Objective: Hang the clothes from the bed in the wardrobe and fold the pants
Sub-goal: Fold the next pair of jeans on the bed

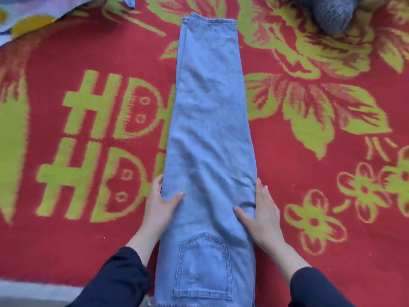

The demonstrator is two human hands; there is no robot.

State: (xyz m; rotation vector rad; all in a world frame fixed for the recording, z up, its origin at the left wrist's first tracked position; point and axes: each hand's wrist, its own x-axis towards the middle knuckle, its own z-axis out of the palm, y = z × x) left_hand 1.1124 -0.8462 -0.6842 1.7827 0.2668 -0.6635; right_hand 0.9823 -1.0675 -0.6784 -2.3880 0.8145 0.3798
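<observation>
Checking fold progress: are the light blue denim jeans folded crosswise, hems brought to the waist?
No, the light blue denim jeans lie full length on the red and green blanket, hems at the far end.

Bright, even, soft light; faint shadows, slight overall blur, wide-angle bending at edges.

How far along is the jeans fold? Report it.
Done: the jeans lie halved lengthwise on the red blanket, back pocket up. In hand: the left hand and right hand press their side edges, thumbs on top. Left: crosswise folds; the hem lies far out.
</observation>
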